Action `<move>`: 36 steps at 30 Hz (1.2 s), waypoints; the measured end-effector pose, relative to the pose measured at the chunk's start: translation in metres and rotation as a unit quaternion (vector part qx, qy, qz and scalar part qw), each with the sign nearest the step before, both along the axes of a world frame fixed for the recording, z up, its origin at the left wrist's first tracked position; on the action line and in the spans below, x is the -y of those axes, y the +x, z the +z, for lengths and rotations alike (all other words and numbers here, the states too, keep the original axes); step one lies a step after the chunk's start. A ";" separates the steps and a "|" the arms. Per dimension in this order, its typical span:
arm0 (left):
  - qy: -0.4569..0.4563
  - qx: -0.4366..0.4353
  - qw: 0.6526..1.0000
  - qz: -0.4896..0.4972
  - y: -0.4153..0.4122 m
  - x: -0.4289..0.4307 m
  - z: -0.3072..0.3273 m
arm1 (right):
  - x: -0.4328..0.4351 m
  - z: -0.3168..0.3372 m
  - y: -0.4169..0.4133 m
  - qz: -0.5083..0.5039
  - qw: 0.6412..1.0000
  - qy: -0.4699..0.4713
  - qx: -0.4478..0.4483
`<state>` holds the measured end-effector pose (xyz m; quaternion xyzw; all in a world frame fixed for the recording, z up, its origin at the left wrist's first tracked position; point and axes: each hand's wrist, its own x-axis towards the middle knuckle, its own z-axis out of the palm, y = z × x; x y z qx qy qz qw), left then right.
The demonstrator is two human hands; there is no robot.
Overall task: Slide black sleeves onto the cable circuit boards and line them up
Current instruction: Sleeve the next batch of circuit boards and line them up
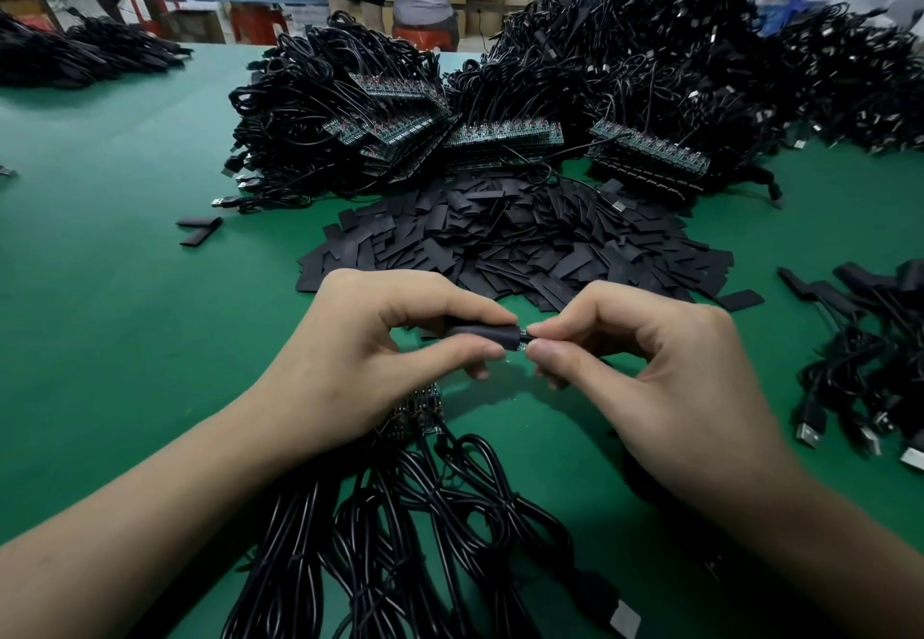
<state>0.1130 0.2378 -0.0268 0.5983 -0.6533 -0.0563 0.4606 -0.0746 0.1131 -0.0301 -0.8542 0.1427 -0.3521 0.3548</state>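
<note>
L hand (370,338) pinches black sleeve (482,334); R hand (645,353) pinches board tip (522,338) sticking out; sleeve nearly seated. Sleeve pile (525,243) and bare board stacks (505,136) remain; early on, I'd say.

Nothing written can be read for certain anywhere on the bench (125,288). The far right stack of circuit boards (650,163) carries a row of small white print along its near edge, too small and blurred to make out. The middle board stack (500,136) shows only tiny, illegible marks.
</note>
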 end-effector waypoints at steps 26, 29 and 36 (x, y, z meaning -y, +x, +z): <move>0.010 -0.034 0.999 0.015 -0.002 0.000 0.003 | -0.006 0.000 0.002 -0.040 0.999 -0.032 -0.003; 0.012 -0.020 1.000 0.016 -0.001 0.000 0.004 | -0.007 0.000 0.002 -0.043 0.999 -0.028 0.001; -0.048 -0.117 0.986 0.111 -0.005 0.002 0.002 | -0.010 -0.003 0.005 -0.035 0.998 0.057 -0.004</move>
